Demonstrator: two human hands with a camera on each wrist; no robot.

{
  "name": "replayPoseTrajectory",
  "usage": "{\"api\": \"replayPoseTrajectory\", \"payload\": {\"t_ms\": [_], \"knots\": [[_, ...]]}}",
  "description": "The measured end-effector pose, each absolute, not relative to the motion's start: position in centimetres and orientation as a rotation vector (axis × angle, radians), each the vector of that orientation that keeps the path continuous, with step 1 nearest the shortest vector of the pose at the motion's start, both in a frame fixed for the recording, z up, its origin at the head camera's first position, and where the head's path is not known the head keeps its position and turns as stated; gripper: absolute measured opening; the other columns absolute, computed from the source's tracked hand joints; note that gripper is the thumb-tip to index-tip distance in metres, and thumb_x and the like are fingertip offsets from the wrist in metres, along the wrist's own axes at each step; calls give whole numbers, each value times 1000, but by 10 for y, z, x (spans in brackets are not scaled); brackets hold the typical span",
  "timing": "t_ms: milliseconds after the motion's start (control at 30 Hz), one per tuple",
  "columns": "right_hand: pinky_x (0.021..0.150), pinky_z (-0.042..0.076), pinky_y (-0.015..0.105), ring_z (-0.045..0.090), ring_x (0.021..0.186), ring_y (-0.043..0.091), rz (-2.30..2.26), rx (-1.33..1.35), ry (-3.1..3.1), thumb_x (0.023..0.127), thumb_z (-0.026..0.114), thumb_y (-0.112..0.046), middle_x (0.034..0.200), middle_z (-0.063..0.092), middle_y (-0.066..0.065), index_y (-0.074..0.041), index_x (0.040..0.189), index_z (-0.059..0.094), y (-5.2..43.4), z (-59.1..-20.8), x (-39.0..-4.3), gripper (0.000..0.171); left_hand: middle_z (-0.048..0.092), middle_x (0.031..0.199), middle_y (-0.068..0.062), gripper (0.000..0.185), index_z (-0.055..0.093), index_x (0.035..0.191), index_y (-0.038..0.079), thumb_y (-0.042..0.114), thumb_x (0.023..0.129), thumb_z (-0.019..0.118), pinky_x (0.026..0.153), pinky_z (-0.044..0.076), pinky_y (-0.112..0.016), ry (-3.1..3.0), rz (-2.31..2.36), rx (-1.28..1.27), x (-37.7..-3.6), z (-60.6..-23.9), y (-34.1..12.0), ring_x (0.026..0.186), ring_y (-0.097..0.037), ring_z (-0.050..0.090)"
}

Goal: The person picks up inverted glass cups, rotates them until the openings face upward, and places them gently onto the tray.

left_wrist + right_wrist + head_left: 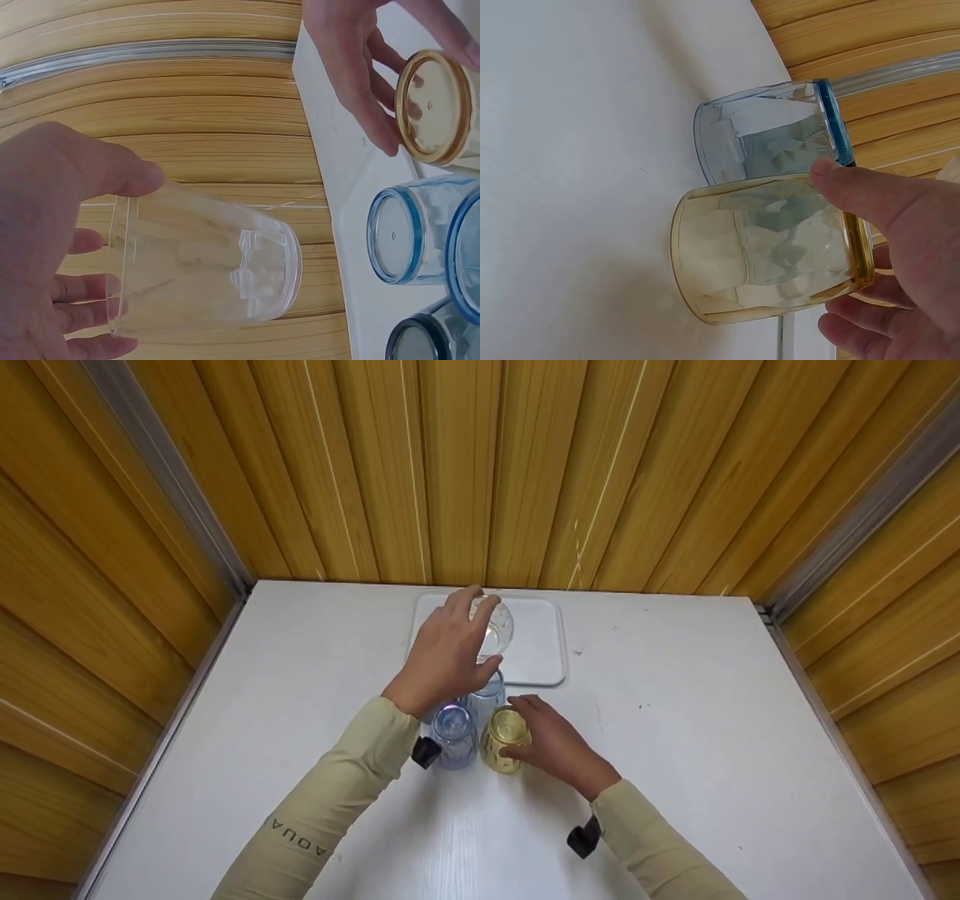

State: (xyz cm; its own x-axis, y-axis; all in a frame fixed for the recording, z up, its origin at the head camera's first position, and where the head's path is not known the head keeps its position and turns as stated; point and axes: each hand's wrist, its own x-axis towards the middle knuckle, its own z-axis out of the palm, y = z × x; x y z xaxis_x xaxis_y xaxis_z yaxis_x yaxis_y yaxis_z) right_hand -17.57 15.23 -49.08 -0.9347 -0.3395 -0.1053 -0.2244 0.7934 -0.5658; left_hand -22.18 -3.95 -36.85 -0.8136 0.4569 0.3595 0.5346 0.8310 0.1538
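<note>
The left hand point(444, 654) is holding a clear cup point(495, 628), its thumb point(124, 171) lying along one side and its fingers point(79, 289) curling round the other. The clear cup is hanging tilted above the white tray point(541, 660) at the far side of the table point(712, 750); whether it is touching the tray cannot be told. In the left wrist view the clear cup point(206, 266) is showing its thick moulded base toward the camera.

The right hand point(555, 744) is gripping a yellow cup point(505, 739) near its top, the thumb point(855, 187) pressing on one side and the fingers point(855, 330) wrapping under the other. The yellow cup is standing on the table in front of the tray, just beside the blue cups.

A blue cup point(454, 733) is standing right at the yellow cup's left, and another blue cup point(487, 695) is sitting behind them, between them and the tray. In the right wrist view a blue cup point(769, 139) is touching the yellow cup point(769, 255). In the left wrist view a darker, grey-rimmed cup point(420, 341) is showing at the bottom edge by the blue ones.

Both arms are wearing beige sleeves point(330, 817). Wooden panels point(480, 465) are rising behind and beside the table.
</note>
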Motion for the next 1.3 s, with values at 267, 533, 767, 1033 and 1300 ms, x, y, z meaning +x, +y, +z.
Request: {"api": "replayPoseTrajectory", "payload": {"t_ms": [267,533,767,1033,1300], "knots": [[101,47,43,57,117,26,-841,-472,2774,75,82,-27,128,56,9,-4,135,50,153,-488,-179,71,41,146,-13,76,41,142,12,43,80,73,104,46,-44,-2691,-340,-762,-229,-369,-41,133,-29,45],[102,46,44,57,117,26,-818,-438,2757,74,83,-24,126,56,9,-4,134,50,153,-485,-185,71,41,146,-13,76,41,143,12,43,80,72,104,45,-44,-2690,-359,-755,-235,-368,-41,133,-29,45],[99,49,42,58,113,25,-822,-449,2743,74,84,-24,125,56,11,-1,133,49,149,-488,-185,72,41,146,-13,77,42,143,13,42,80,73,104,46,-43,-2727,-361,-725,-237,-369,-45,132,-28,46],[98,49,44,57,114,27,-808,-443,2769,72,85,-21,127,56,14,0,131,51,145,-492,-183,71,41,146,-14,76,41,143,13,42,81,72,103,47,-45,-2746,-366,-701,-244,-374,-50,133,-30,45],[96,50,44,57,112,29,-834,-477,2810,70,85,-20,123,56,16,3,129,50,144,-493,-184,73,43,144,-13,76,41,143,12,42,81,72,104,45,-45,-2756,-367,-685,-256,-373,-54,132,-30,46]]}}
